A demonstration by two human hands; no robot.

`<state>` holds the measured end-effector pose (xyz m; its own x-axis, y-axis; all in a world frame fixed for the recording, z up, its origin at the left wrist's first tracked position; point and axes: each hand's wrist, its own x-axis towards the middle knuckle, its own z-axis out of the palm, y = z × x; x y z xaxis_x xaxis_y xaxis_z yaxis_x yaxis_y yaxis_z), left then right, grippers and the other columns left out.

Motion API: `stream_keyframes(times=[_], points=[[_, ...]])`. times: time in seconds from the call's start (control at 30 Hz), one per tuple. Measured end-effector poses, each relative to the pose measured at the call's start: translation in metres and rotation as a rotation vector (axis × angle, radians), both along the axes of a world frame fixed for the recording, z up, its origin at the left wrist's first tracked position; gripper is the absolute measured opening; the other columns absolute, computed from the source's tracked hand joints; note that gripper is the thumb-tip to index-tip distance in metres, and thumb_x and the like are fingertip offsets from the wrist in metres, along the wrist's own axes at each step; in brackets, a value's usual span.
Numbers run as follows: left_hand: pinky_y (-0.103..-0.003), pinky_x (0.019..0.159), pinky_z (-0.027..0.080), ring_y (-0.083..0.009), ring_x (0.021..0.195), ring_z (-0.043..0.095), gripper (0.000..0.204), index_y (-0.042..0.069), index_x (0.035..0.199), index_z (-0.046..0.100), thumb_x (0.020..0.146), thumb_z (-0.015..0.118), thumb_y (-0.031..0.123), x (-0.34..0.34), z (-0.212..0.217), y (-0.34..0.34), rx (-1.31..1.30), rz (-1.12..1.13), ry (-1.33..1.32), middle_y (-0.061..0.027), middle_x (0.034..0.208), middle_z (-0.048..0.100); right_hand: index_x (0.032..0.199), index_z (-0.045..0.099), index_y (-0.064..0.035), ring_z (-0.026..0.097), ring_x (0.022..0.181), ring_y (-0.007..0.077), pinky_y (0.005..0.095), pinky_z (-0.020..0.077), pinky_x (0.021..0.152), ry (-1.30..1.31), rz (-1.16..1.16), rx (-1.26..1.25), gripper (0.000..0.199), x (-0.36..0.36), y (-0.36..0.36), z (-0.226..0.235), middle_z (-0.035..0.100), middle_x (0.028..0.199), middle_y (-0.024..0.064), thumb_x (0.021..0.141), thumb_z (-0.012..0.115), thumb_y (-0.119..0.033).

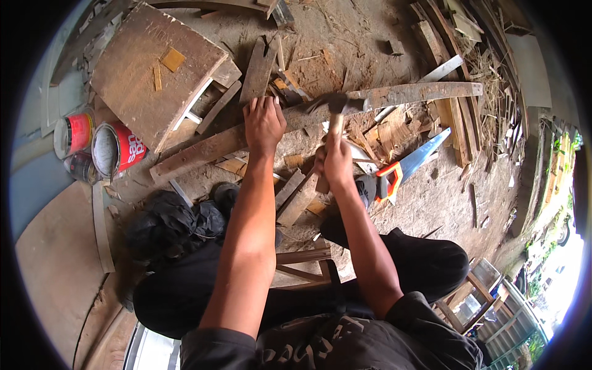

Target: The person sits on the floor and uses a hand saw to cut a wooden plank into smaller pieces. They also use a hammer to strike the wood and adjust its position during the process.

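Close by plank [302, 118]: handsaw [409, 165]; offcuts [299, 202]

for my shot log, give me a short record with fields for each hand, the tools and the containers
left hand: on long brown wooden plank
right hand: gripping hammer with pale wooden handle, dark metal head
hammer position: head over plank, contact unclear
other tool: handsaw with orange handle, bluish metal blade, right of right hand
containers: red cylindrical cans, far left
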<state>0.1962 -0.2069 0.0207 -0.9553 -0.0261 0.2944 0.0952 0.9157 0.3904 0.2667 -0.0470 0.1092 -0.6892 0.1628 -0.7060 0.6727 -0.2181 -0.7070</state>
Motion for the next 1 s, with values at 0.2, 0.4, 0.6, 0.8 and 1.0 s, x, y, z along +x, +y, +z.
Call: stream_keyframes(times=[0.2, 0.4, 0.6, 0.8, 1.0], points=[[-0.046, 0.083, 0.046, -0.0327, 0.091, 0.061, 0.028, 0.004, 0.087, 0.063, 0.103, 0.047, 0.021, 0.0, 0.001, 0.005, -0.012, -0.002, -0.013, -0.0125, 0.089, 0.065, 0.088, 0.041, -0.0104, 0.043, 0.045, 0.0111, 0.0295, 0.0378, 0.039, 0.149, -0.004, 0.066, 0.043, 0.02, 0.006, -0.037, 0.044, 0.061, -0.0009, 0.108, 0.038, -0.049], [-0.046, 0.084, 0.046, -0.0323, 0.091, 0.06, 0.028, 0.004, 0.088, 0.064, 0.103, 0.047, 0.022, -0.002, 0.001, 0.008, 0.013, -0.011, -0.011, -0.012, 0.089, 0.065, 0.091, 0.043, -0.0091, 0.041, 0.044, 0.0104, 0.028, 0.0369, 0.039, 0.183, -0.074, 0.144, 0.044, -0.02, 0.012, -0.02, 0.044, 0.063, -0.0013, 0.108, 0.038, -0.05], [-0.046, 0.084, 0.046, -0.0328, 0.091, 0.06, 0.029, 0.004, 0.086, 0.062, 0.103, 0.047, 0.021, -0.002, 0.001, 0.001, 0.013, -0.008, -0.011, -0.0127, 0.088, 0.064, 0.09, 0.045, -0.0107, 0.04, 0.045, 0.01, 0.0289, 0.0344, 0.039, 0.037, -0.028, 0.015, 0.041, -0.009, 0.026, -0.009, 0.044, 0.063, -0.0004, 0.109, 0.038, -0.046], [-0.047, 0.083, 0.046, -0.0331, 0.09, 0.06, 0.028, 0.004, 0.085, 0.061, 0.103, 0.047, 0.021, 0.003, 0.0, 0.003, -0.017, -0.012, -0.022, -0.0128, 0.088, 0.064, 0.093, 0.045, -0.0108, 0.039, 0.045, 0.0121, 0.0294, 0.0344, 0.041, -0.031, -0.051, -0.043, 0.043, 0.014, 0.029, -0.015, 0.041, 0.062, -0.0006, 0.108, 0.036, -0.05], [-0.046, 0.083, 0.046, -0.0317, 0.09, 0.06, 0.027, 0.005, 0.085, 0.062, 0.102, 0.048, 0.021, 0.0, -0.002, 0.006, -0.024, -0.014, 0.011, -0.0117, 0.088, 0.064, 0.088, 0.042, -0.0107, 0.04, 0.044, 0.0106, 0.0291, 0.0347, 0.039, 0.194, -0.152, 0.147, 0.047, -0.014, 0.038, -0.026, 0.042, 0.061, -0.0013, 0.107, 0.038, -0.053]])
